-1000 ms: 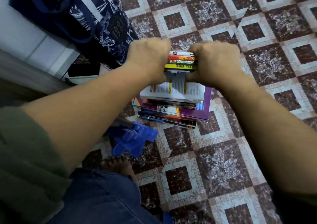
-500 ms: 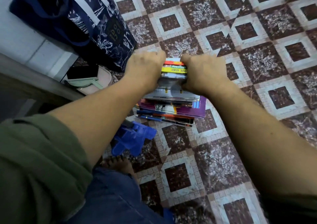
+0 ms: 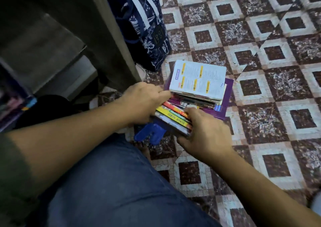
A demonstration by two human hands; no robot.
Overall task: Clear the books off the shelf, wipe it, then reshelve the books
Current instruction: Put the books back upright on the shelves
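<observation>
Patterned floor (image 3: 260, 122), yellow book (image 3: 171, 116), perhaps "CERITA"

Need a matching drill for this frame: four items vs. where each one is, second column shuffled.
1 small books
2 white book
3 tote bag
4 plastic piece

A stands beside the dark cabinet
B gripped between left hand and right hand
C bright blue, on the floor
D top of the pile

Pairs: 1-B, 2-D, 3-A, 4-C
</observation>
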